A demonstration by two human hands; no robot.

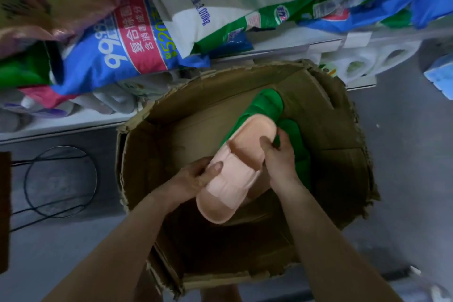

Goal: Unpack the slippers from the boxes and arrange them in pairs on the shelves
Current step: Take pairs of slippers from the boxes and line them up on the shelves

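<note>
Nearest, both forearms reach down into an open, ragged-edged cardboard box (137, 167) standing on a grey floor (404, 154). The left hand (196, 179) grips the strap end of a pink slipper (235, 174), thumb on top, while the right hand (279, 157) pinches its heel rim, holding it over the box interior. Just behind, green slippers (267, 103) lie against the box's far right wall. Beyond, a white lower shelf (61, 127) carries pale items too blurred to identify, the shelf above is heaped with blue, green and white detergent bags (117, 51), and a thin wire hoop (60, 181) lies on the floor at left.
</note>
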